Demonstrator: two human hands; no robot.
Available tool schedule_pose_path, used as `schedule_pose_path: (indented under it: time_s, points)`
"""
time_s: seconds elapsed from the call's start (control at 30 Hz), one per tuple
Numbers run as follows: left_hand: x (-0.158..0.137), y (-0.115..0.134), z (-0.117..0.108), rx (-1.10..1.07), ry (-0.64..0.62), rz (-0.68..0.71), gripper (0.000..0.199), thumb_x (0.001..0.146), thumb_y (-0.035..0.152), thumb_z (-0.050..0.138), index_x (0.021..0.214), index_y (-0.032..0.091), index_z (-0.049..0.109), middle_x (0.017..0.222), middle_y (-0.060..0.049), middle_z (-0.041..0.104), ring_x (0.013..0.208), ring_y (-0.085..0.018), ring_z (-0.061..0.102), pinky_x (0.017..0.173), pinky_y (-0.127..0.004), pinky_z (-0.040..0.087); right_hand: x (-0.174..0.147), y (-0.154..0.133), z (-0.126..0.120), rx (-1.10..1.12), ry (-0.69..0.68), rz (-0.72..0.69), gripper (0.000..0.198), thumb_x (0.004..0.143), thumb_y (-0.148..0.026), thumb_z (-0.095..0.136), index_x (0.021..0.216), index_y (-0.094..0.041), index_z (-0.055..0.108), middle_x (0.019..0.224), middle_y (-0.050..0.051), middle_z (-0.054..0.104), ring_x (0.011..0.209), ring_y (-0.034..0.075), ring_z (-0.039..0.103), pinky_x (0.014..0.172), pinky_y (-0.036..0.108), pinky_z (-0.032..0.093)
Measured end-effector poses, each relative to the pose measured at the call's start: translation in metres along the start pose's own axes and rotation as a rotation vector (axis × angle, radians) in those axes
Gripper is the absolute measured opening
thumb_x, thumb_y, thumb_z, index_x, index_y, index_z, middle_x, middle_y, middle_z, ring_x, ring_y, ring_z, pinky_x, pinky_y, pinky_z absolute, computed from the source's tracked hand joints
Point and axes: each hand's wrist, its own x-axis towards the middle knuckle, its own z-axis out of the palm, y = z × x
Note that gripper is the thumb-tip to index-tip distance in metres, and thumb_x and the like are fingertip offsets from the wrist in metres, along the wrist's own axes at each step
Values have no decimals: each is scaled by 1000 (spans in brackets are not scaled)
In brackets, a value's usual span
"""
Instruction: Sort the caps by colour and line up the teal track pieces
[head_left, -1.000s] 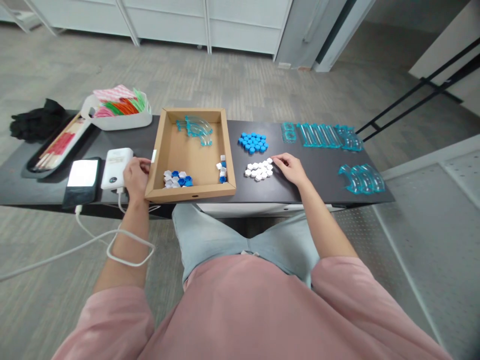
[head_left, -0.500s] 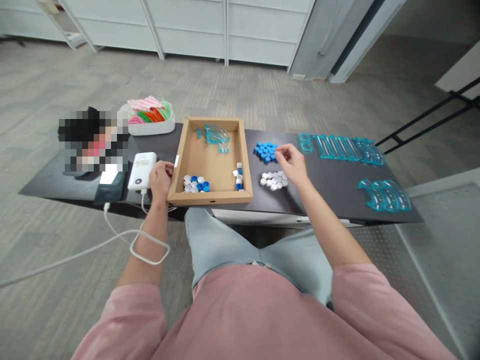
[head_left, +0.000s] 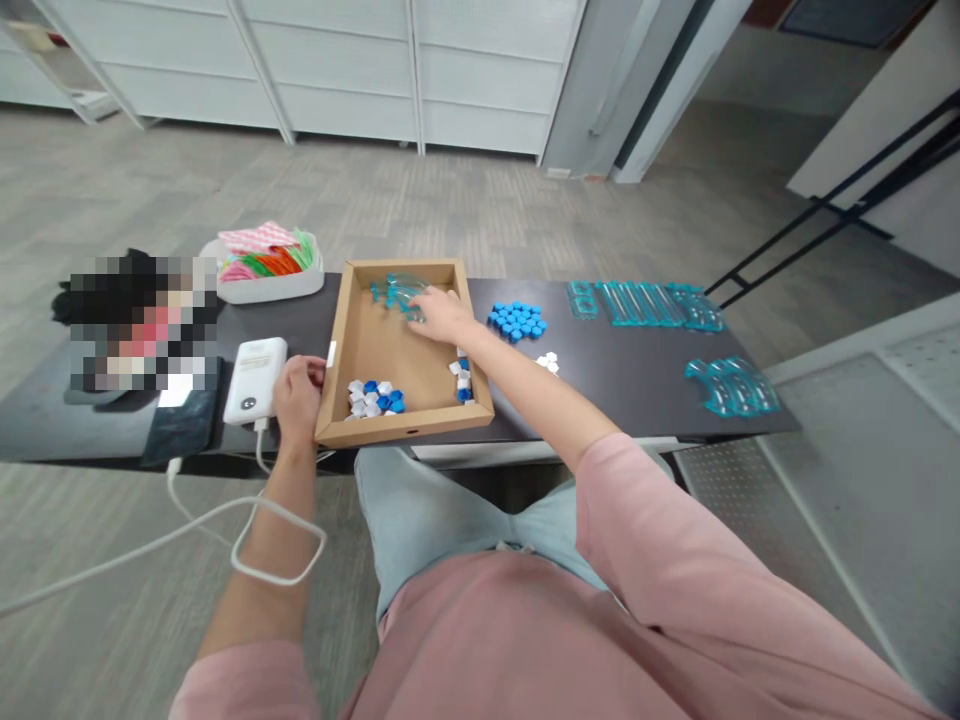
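A shallow cardboard box (head_left: 405,425) stands on the dark table before me. My left hand (head_left: 298,392) is at its left wall, fingers curled against the side. Inside the far part of the box, my right hand (head_left: 442,315) reaches over the clear teal plastic pieces (head_left: 394,290), thumb and fingers apart; whether the fingertips touch a piece is hard to see. Mixed white and blue hexagonal pieces (head_left: 375,398) lie in the near left corner, and a few more (head_left: 463,380) line the right wall.
Right of the box are a blue hexagon cluster (head_left: 517,320) and white hexagons (head_left: 549,362), partly behind my forearm. Teal tubes (head_left: 637,304) and curved teal pieces (head_left: 733,386) lie farther right. At left are a white power bank (head_left: 256,380) with cable, a phone (head_left: 180,410) and a white basket (head_left: 274,288).
My right hand has moved left from the blue hexagons into the box, over the teal pieces. My left hand stays at the box's left side. The camera view has shifted.
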Motion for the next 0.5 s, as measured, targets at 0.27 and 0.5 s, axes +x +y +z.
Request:
schedule_pose_path:
  time_s: [0.27,0.5]
  points:
    - [2,4,1,40,49,-31,29,89,36,46,79,22,68,68,-1,58,70,-21,54,65,-31,39,-29,43,-19,411,289,-72,45,121,-46,74,158,-23,86,147,12,85,114,24,79,113,40,61]
    - [3,3,0,99,75,37,31,79,47,43,75,25,65,66,-2,58,67,-21,54,61,-30,39,-148,128,-35,388,556,-26,58,118,-68,72,160,-29,86,152,14,81,132,32,77,111,47,65]
